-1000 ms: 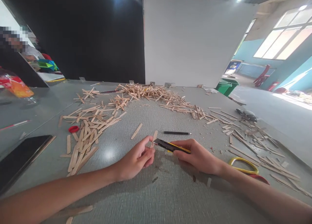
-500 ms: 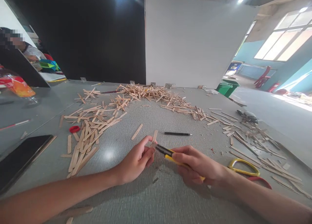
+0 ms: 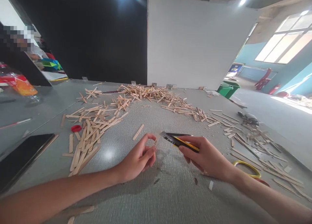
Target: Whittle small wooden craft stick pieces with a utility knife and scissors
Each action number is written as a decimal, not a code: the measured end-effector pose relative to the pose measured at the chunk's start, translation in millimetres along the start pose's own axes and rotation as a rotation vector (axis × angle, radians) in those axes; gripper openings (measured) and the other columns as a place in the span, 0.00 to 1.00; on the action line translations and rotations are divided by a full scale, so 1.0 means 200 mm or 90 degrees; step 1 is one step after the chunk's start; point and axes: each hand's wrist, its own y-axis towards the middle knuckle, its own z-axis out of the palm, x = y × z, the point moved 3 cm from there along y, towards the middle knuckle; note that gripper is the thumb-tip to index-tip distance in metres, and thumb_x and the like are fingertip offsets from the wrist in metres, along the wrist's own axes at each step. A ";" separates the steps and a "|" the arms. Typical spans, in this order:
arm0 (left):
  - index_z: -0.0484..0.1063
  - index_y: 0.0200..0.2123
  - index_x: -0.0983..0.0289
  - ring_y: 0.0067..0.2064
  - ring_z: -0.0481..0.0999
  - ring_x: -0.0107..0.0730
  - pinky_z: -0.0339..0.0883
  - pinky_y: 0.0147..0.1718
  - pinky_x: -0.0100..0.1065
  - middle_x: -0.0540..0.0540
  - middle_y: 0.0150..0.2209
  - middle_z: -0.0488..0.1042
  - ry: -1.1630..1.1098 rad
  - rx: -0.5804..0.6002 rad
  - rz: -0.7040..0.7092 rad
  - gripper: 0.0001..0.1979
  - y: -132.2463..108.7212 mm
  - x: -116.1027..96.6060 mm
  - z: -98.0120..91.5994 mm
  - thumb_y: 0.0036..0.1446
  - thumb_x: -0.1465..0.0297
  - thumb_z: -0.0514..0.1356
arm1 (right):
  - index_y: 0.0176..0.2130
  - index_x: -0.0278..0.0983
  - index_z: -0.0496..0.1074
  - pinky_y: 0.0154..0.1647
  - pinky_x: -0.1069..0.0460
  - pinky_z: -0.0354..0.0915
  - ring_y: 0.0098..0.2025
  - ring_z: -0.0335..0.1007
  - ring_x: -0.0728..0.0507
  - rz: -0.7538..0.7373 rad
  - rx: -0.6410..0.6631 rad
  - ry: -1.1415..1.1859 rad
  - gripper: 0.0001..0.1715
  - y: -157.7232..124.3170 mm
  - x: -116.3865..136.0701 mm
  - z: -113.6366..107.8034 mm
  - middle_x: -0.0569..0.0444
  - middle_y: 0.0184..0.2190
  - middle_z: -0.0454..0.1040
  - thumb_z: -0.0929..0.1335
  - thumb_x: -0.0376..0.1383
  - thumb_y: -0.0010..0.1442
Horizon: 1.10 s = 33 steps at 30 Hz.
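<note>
My left hand (image 3: 140,157) pinches a short wooden craft stick (image 3: 156,140) between thumb and fingertips, above the middle of the table. A small dark-edged mark or cut shows on the stick. In my right hand (image 3: 204,155) is a yellow and black utility knife (image 3: 181,142), its blade pointing left toward the stick. A small gap seems to separate the blade tip from the stick. Behind the knife lies a black pen (image 3: 177,134), partly covered by it. A single loose craft stick (image 3: 138,132) rests just beyond my left hand.
Piles of craft sticks (image 3: 85,142) spread left, back and right. A phone (image 3: 24,155), a red ring (image 3: 76,128) and a drink bottle (image 3: 19,84) are at left. Scissors with a yellow handle (image 3: 247,168) lie by my right forearm. Black and white panels (image 3: 185,42) stand behind. A person sits far left.
The knife has moved from touching the stick to slightly right and up, and its blade now shows clearly. My left hand stays nearly in place, with the stick tilted more to the right.
</note>
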 end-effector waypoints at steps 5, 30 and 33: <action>0.60 0.56 0.58 0.23 0.58 0.27 0.55 0.20 0.25 0.40 0.24 0.66 0.012 0.002 -0.007 0.21 0.00 0.00 0.00 0.76 0.48 0.54 | 0.56 0.42 0.84 0.23 0.54 0.55 0.23 0.57 0.50 -0.076 -0.030 -0.131 0.19 -0.02 0.04 -0.08 0.61 0.24 0.72 0.70 0.40 0.69; 0.70 0.50 0.65 0.24 0.54 0.28 0.49 0.24 0.30 0.41 0.24 0.58 0.210 0.130 0.053 0.19 -0.03 -0.05 0.05 0.79 0.56 0.50 | 0.54 0.42 0.81 0.25 0.49 0.53 0.22 0.58 0.46 -0.270 0.040 -0.485 0.17 -0.14 0.05 -0.05 0.59 0.23 0.68 0.64 0.38 0.75; 0.68 0.48 0.63 0.24 0.54 0.28 0.50 0.24 0.30 0.41 0.24 0.57 0.220 0.140 0.056 0.18 -0.04 -0.04 0.05 0.79 0.56 0.49 | 0.55 0.43 0.81 0.27 0.49 0.54 0.23 0.60 0.45 -0.242 0.058 -0.483 0.17 -0.15 0.07 -0.05 0.58 0.24 0.69 0.65 0.38 0.75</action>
